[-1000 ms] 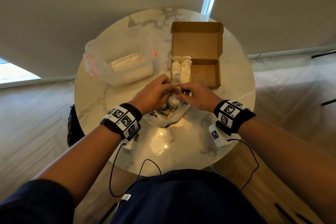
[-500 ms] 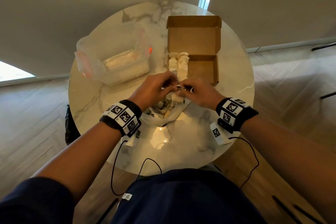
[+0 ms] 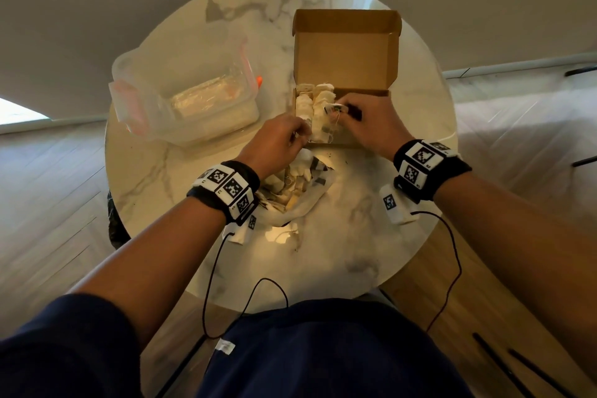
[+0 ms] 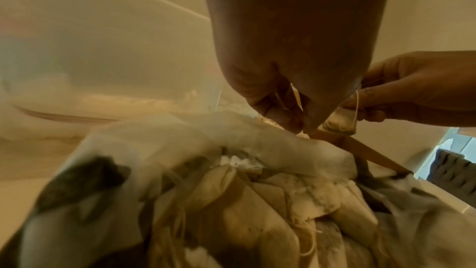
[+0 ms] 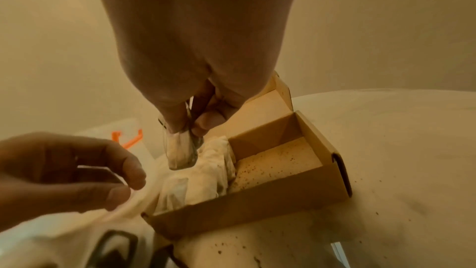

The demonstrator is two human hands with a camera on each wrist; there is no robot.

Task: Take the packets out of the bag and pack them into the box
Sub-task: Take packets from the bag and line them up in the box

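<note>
Dangling from right hand (image 5: 185,93) over box (image 5: 260,207): blurred packet (image 5: 180,154).

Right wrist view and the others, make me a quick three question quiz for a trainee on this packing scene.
1. True or false: the right hand pinches a packet above the box.
2. Which side of the box, seen from the head view, already holds packets: A left, B right, C none?
3. Fill in: more packets lie in the open ____ on the table, just below the left hand.

Key: 1 true; 2 A; 3 bag.
</note>
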